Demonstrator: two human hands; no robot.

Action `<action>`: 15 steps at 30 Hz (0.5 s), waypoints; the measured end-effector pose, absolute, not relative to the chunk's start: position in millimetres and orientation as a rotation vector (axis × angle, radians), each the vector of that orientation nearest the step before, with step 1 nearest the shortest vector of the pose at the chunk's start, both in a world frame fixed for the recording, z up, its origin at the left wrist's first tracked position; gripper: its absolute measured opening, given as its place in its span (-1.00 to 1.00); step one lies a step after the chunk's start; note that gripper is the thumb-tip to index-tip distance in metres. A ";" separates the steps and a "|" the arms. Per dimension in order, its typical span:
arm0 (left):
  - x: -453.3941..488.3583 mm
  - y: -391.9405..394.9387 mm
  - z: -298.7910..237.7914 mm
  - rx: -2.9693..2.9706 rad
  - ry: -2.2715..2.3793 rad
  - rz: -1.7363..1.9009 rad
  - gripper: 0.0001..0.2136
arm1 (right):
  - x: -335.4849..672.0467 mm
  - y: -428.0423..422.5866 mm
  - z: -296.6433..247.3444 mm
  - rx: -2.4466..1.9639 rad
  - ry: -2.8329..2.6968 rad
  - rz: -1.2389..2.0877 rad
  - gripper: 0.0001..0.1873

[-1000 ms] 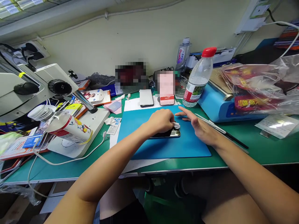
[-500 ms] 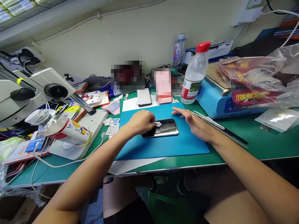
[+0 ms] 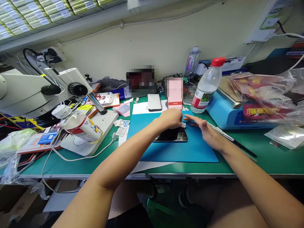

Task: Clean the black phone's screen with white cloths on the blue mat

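A smartphone [image 3: 172,135] with a dark, glossy face lies on the blue mat [image 3: 156,153]. My left hand [image 3: 172,118] is closed on a small white wipe [image 3: 183,125] over the phone's upper right corner, and it hides part of the phone. To the right of the phone, my right hand [image 3: 206,129] hovers low over the mat with its fingers stretched out and nothing in them. Behind the mat stand a white phone [image 3: 154,102] and a phone with a lit pink screen [image 3: 175,93].
A microscope stand [image 3: 95,137] and a tilted drink bottle [image 3: 80,128] are at the left, with a white cable [image 3: 92,157] in front. At the right are a red-capped bottle [image 3: 205,87], a blue heating plate [image 3: 223,114] and thin tools [image 3: 234,142].
My left hand has moved with the wipe from the phone's middle to its upper right corner. The right hand stays open beside the phone. The camera view has shifted left and up.
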State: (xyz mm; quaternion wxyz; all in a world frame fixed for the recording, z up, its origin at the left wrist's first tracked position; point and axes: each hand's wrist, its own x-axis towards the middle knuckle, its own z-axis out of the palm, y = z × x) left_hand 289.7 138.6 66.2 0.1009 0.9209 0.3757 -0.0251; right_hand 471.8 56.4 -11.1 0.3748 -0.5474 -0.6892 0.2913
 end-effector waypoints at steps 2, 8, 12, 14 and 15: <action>281.4 137.5 65.0 2.747 1.109 -0.069 -0.85 | 473.2 56.3 -11.8 -1.416 -1.722 0.779 0.06; 225.7 139.1 61.9 2.778 1.201 -0.119 -0.88 | 472.5 53.9 -5.2 -1.472 -1.766 0.778 0.04; 213.7 129.1 61.1 2.822 1.213 -0.136 -0.85 | 469.8 53.8 1.4 -1.465 -1.803 0.744 0.09; 218.2 119.2 58.3 2.848 1.201 -0.124 -0.83 | 469.7 53.7 2.3 -1.459 -1.804 0.745 0.11; 220.8 113.4 56.2 2.870 1.185 -0.112 -0.80 | 469.9 53.6 2.1 -1.457 -1.803 0.743 0.10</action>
